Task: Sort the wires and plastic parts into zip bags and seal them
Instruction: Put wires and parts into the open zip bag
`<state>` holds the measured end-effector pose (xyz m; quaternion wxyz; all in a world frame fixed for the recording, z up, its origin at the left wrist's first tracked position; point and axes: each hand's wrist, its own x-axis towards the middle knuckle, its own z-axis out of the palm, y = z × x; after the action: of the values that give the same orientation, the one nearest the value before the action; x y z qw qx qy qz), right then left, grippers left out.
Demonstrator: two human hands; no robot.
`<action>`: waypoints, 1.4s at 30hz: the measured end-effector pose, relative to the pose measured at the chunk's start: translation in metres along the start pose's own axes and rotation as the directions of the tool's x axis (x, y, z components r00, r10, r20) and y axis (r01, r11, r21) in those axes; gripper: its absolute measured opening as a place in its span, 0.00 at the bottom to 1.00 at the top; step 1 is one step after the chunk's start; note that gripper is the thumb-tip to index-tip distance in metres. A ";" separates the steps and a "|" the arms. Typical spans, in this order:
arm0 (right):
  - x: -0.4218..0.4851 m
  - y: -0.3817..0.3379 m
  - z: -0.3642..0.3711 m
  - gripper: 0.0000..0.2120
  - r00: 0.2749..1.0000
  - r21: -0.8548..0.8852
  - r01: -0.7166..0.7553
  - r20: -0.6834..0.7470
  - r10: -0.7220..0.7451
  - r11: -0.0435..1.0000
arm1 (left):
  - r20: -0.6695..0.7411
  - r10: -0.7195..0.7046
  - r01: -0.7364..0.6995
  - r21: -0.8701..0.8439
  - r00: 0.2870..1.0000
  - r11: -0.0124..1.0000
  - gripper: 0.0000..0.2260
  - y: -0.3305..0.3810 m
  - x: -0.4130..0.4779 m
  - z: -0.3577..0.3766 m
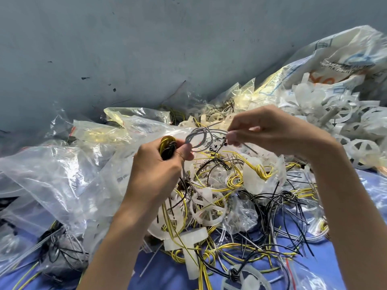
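Note:
My left hand point(159, 164) grips a coiled bundle of yellow and black wires point(167, 146), and its thumb and forefinger also pinch one side of a looped grey wire point(199, 139). My right hand point(270, 130) pinches the other side of that grey loop, above the heap. Below both hands lies a tangled pile of yellow, black and grey wires point(240, 206) mixed with white plastic wheel-shaped parts point(207, 208). Clear zip bags point(62, 174) lie crumpled to the left, some holding wires.
A large white woven sack point(335, 65) at the right spills more white plastic parts point(356, 126). The blue work surface point(163, 268) shows at the bottom. A grey wall point(146, 49) rises behind. A filled bag of dark wires point(60, 250) lies lower left.

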<state>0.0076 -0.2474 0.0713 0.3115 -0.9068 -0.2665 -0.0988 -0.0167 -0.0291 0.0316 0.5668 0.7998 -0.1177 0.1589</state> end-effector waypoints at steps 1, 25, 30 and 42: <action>0.000 0.000 -0.001 0.13 0.998 -0.069 0.005 -0.059 -0.009 0.998 | -0.007 0.002 -0.002 -0.002 1.000 1.000 0.06 0.000 0.000 0.000; 0.000 -0.008 -0.003 0.06 0.961 -0.196 0.192 -0.159 -0.225 0.962 | 0.198 0.013 -0.096 0.414 0.980 0.905 0.04 0.000 -0.005 0.001; -0.001 -0.001 -0.005 0.05 0.926 -0.235 0.207 -0.267 -0.268 0.950 | 0.261 -0.004 -0.101 0.389 0.965 0.916 0.05 0.001 -0.004 -0.004; -0.007 -0.007 -0.009 0.07 0.987 -0.056 0.082 -0.134 -0.088 0.995 | 0.172 -0.004 0.026 -0.126 0.985 0.992 0.16 0.004 -0.004 0.010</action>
<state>-0.0020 -0.2511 0.0792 0.3017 -0.8932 -0.2804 -0.1803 -0.0202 -0.0398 0.0307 0.6059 0.7734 -0.1698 0.0773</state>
